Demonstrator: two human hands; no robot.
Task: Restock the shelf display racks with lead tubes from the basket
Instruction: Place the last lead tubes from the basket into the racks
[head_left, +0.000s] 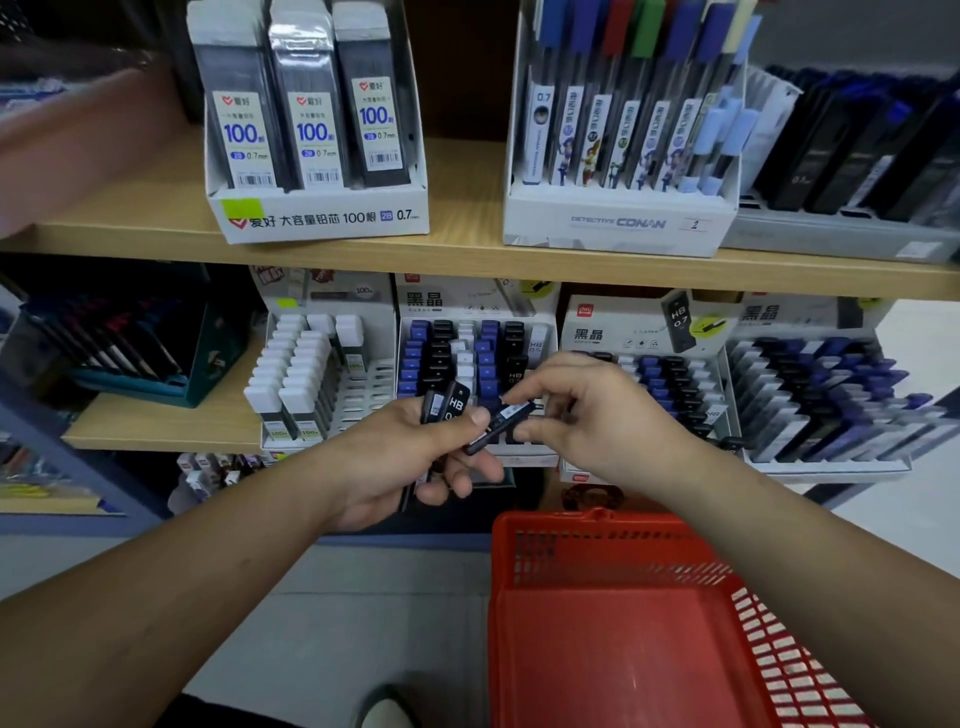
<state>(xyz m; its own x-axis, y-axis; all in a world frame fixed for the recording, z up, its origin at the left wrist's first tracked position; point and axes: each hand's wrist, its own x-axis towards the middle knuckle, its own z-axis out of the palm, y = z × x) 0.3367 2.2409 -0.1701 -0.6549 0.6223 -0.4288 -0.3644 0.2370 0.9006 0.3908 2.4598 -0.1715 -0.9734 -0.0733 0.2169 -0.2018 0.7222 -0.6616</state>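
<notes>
At frame centre, the left hand (400, 457) grasps a small bundle of dark lead tubes (449, 402), fingers curled around them, one label reading HB. Just right of it, the right hand (597, 415) pinches a single tube (501, 423) between thumb and fingertips; this tube is tilted, with its lower end against the left hand. Both hands are in front of the display rack (467, 353) of blue, black and white capped tubes on the lower shelf (171, 431). The red basket (613, 551) occupies the lower right of the frame, below the right forearm.
</notes>
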